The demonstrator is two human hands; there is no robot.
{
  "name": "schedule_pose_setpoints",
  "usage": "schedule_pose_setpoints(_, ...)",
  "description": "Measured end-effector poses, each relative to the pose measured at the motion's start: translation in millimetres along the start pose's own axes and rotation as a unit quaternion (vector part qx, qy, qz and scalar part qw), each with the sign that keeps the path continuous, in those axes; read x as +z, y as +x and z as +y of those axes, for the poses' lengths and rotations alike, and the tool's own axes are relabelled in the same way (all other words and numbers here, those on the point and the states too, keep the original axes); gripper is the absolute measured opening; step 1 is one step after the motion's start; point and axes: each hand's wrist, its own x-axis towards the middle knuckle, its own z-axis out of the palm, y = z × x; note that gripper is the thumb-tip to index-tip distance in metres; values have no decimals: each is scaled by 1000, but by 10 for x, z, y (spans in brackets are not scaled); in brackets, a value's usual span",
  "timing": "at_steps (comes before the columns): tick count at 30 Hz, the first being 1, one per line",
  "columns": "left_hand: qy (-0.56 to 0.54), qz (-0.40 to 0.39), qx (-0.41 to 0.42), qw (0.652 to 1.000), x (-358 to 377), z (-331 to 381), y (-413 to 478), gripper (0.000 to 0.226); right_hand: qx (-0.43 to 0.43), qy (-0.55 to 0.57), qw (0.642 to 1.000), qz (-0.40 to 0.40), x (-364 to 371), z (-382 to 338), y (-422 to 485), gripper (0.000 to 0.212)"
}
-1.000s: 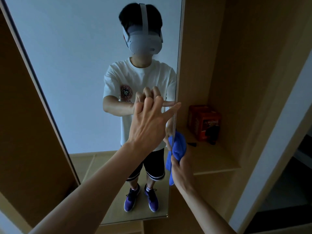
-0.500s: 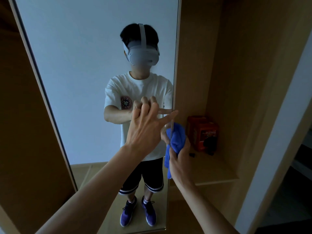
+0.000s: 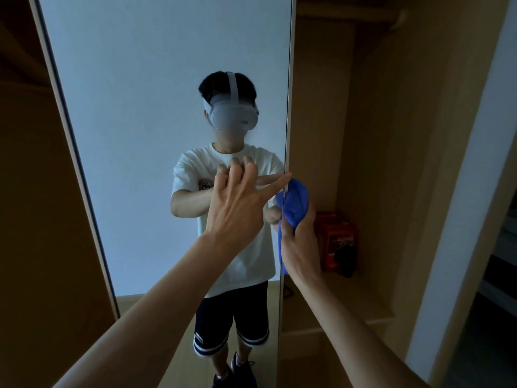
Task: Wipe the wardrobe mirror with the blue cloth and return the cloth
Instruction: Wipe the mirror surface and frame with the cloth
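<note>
Blue cloth (image 3: 295, 203) bunched in right hand (image 3: 300, 242), beside left hand (image 3: 237, 208).

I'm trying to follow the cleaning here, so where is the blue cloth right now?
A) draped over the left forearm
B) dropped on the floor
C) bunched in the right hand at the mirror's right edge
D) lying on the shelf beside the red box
C: the right hand grips the bunched blue cloth at the right edge of the mirror, while the left hand touches the mirror and holds nothing.
</note>
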Motion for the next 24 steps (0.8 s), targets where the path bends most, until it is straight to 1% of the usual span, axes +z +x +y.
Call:
schedule_pose_setpoints(4, 5, -11, 10, 1000, 4, -31, 36, 87, 33, -8, 999, -3, 41, 248, -247, 43)
schedule_pose_setpoints(7, 2, -7, 26, 1000, 4, -46, 89, 83, 45, -12, 999, 18, 68, 192, -199, 29)
schedule_pose_setpoints(9, 0, -3, 39, 999, -1, -54, 120, 79, 23, -8, 999, 39, 74, 58, -19, 32)
schedule_pose_setpoints(12, -2, -4, 53, 999, -20, -92, 185, 81, -9, 22, 999, 41, 82, -224, 284, 41)
schedule_pose_setpoints(14, -6, 15, 46, 999, -78, -141, 248, 84, -29, 21, 998, 43, 92, -303, 387, 45)
schedule_pose_setpoints(18, -6, 41, 43, 998, -186, -224, 331, 81, -7, -16, 999, 43, 119, -167, 273, 27)
schedule_pose_setpoints(20, 5, 34, 49, 998, -185, -241, 329, 81, 10, -17, 999, 44, 123, -80, 153, 29)
schedule_pose_setpoints(22, 17, 37, 55, 998, -173, -251, 325, 83, 25, -25, 998, 43, 118, -34, 77, 36)
schedule_pose_setpoints(23, 18, 39, 56, 998, -177, -254, 327, 85, 30, -30, 998, 47, 112, -45, 66, 36)
schedule_pose_setpoints(24, 18, 40, 58, 997, -187, -257, 331, 85, 30, -31, 998, 52, 108, -86, 80, 30)
